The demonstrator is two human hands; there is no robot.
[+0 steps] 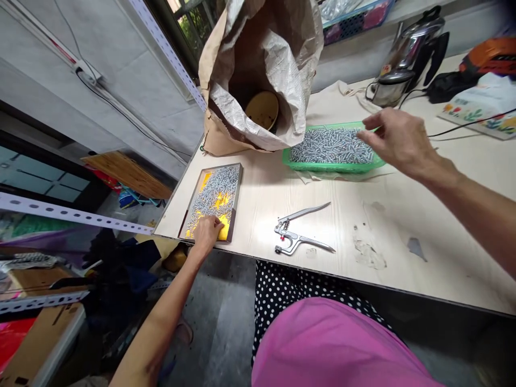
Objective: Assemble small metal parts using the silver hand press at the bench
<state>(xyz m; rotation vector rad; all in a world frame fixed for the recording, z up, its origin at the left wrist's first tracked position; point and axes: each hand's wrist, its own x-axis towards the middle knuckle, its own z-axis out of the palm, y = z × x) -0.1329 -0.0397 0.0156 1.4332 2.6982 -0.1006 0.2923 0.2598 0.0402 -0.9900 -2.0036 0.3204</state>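
Note:
My left hand [207, 232] is in the near end of a shallow tray [241, 185], its fingers bent and drawn together among small silver metal pins [215, 188]. Whatever its fingertips hold is too small to tell. The yellow bottom of the tray shows in patches between the pins. My right hand [399, 137] hovers at the right end of a green plastic basket [338, 166], thumb and forefinger apart with nothing visible between them. Many similar silver pins [330, 144] fill this basket. Between both hands, hand pliers [296, 228] with spread handles lie on the table, touched by neither.
A large open paper sack [226, 126] stands behind the tray, with a round yellowish container [263, 109] inside. Metal kettle [419, 43], lidded metal cup [391, 88], tissue pack [484, 107] and a dark cable [463, 131] occupy the back right. The table's front edge runs before my lap.

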